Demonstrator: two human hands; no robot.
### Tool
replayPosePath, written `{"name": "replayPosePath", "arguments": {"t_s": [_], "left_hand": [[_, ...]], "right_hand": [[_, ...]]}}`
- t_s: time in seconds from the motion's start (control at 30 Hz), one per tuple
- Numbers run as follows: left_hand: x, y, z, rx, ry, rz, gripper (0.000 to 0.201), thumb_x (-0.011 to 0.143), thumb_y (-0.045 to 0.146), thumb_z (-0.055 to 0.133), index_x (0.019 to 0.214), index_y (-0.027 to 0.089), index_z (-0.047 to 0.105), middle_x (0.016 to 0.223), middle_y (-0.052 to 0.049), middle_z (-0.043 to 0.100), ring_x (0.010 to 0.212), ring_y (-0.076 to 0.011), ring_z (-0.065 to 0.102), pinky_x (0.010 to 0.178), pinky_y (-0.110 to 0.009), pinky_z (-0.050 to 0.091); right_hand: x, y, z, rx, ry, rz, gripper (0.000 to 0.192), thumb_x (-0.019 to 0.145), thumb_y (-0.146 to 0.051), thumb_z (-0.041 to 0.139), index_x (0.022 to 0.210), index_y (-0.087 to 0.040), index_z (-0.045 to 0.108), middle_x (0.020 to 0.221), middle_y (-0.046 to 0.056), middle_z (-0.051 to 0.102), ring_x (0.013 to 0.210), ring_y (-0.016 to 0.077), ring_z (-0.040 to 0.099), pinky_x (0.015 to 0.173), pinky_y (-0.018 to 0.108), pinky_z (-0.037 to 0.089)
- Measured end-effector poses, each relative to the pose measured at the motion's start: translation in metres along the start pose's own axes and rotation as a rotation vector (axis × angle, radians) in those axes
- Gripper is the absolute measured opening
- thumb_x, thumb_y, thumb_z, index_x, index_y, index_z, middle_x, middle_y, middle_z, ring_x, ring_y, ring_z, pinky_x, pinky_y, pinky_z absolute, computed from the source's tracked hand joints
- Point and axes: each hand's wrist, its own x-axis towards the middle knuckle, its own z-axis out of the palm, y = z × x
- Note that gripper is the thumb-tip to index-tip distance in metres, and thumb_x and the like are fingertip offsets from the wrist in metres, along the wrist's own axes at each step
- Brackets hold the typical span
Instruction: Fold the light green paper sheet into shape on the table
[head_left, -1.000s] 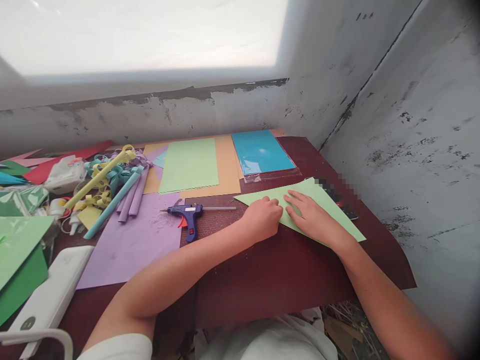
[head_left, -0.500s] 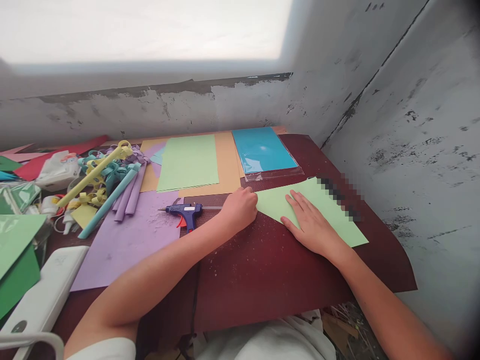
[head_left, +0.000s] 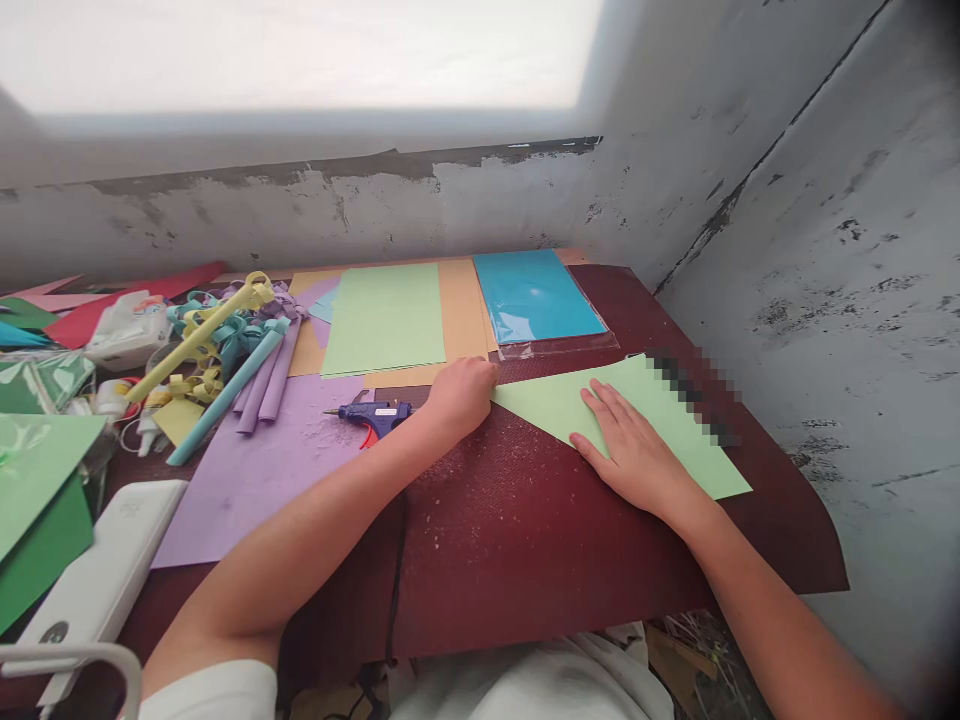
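A light green sheet of paper [head_left: 660, 410] lies on the dark red table, narrowing to a point at its left end. My left hand [head_left: 465, 392] has its fingers closed on that pointed end. Flat on the middle of the sheet rests my right hand [head_left: 626, 450], its fingers stretched out. Just left of my left hand, a blue glue gun [head_left: 375, 416] with a red trigger lies partly on a purple sheet [head_left: 247, 500]; my left forearm covers part of it.
Behind are a blue packet [head_left: 536, 295] in clear film and more green paper [head_left: 386, 315]. Several rolled paper tubes [head_left: 225, 395] and curled strips lie at the left, near a white power strip-like bar [head_left: 112, 570]. A stained wall [head_left: 847, 300] borders the right side.
My left hand has moved a little left, and the sheet's pointed end now reaches further left with it. My right hand stays flat on the paper. The view has shifted slightly.
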Motion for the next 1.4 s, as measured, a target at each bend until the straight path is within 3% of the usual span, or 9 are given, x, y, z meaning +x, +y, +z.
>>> {"name": "replayPosePath", "arguments": {"t_s": [0.2,0.27,0.37,0.5,0.7,0.93,1.07,1.23,1.4], "left_hand": [[0.005,-0.026,-0.012,0.007,0.009,-0.056,0.039,0.075,-0.001,0.051,0.100,0.017,0.075,0.108,-0.012,0.073,0.094,-0.0228,0.065,0.074,-0.032,0.045],[0.004,-0.035,-0.021,-0.030,0.019,-0.001,0.038,0.078,0.003,0.051,0.102,0.017,0.076,0.108,-0.011,0.074,0.095,-0.0221,0.065,0.077,-0.032,0.045],[-0.001,-0.042,-0.031,-0.088,-0.078,0.148,0.023,0.083,0.015,0.056,0.092,0.018,0.077,0.095,-0.008,0.076,0.084,-0.0191,0.064,0.075,-0.031,0.045],[-0.005,-0.034,-0.030,-0.050,-0.121,0.146,0.022,0.085,0.036,0.064,0.083,0.017,0.075,0.085,-0.009,0.074,0.077,-0.0199,0.064,0.070,-0.032,0.045],[-0.006,-0.012,-0.022,0.111,-0.107,0.074,0.026,0.092,0.018,0.050,0.090,0.014,0.076,0.093,-0.015,0.073,0.079,-0.0233,0.067,0.068,-0.033,0.045],[-0.005,-0.032,-0.039,0.246,-0.103,0.010,0.029,0.091,0.013,0.048,0.092,0.012,0.077,0.093,-0.018,0.074,0.075,-0.0217,0.064,0.062,-0.032,0.038],[-0.005,-0.042,-0.045,0.101,-0.115,0.066,0.025,0.083,0.011,0.053,0.081,0.016,0.078,0.083,-0.012,0.074,0.069,-0.0170,0.058,0.061,-0.031,0.035],[-0.002,-0.040,-0.037,-0.058,-0.154,0.137,0.018,0.081,0.017,0.061,0.083,0.017,0.079,0.086,-0.008,0.076,0.071,-0.0155,0.060,0.065,-0.029,0.038],[-0.004,-0.030,-0.030,0.088,-0.150,0.124,0.020,0.083,0.013,0.056,0.085,0.014,0.076,0.085,-0.013,0.073,0.069,-0.0177,0.062,0.061,-0.030,0.036]], "right_hand": [[0.000,0.001,0.003,-0.003,0.009,-0.001,0.073,0.104,-0.059,0.030,0.164,-0.017,0.030,0.174,0.011,0.024,0.161,0.0307,0.020,0.129,0.052,0.029],[0.000,0.001,0.003,-0.003,0.013,0.000,0.073,0.104,-0.059,0.030,0.163,-0.017,0.031,0.174,0.011,0.025,0.161,0.0308,0.021,0.129,0.052,0.029],[0.000,0.001,0.002,0.000,0.022,-0.004,0.072,0.104,-0.059,0.031,0.163,-0.018,0.031,0.173,0.011,0.025,0.160,0.0311,0.022,0.129,0.053,0.030],[0.000,0.000,0.002,-0.010,0.002,0.003,0.073,0.104,-0.059,0.030,0.163,-0.015,0.031,0.174,0.012,0.024,0.161,0.0308,0.021,0.130,0.052,0.028],[0.000,-0.002,-0.001,-0.003,-0.010,0.020,0.073,0.105,-0.058,0.030,0.163,-0.015,0.031,0.174,0.012,0.023,0.161,0.0302,0.021,0.130,0.051,0.028],[-0.001,-0.004,-0.002,-0.019,-0.013,0.031,0.074,0.105,-0.060,0.029,0.164,-0.014,0.031,0.174,0.011,0.023,0.161,0.0295,0.021,0.129,0.050,0.029],[0.000,-0.002,0.000,-0.032,0.013,0.015,0.073,0.105,-0.060,0.031,0.163,-0.016,0.033,0.173,0.011,0.026,0.160,0.0303,0.024,0.128,0.051,0.032],[0.000,-0.002,0.001,-0.035,0.016,0.014,0.073,0.105,-0.059,0.029,0.163,-0.014,0.033,0.173,0.011,0.026,0.160,0.0296,0.023,0.129,0.049,0.031],[0.000,-0.001,0.002,-0.040,0.034,0.004,0.073,0.105,-0.058,0.031,0.162,-0.014,0.034,0.173,0.011,0.027,0.160,0.0301,0.024,0.128,0.050,0.032]]}}
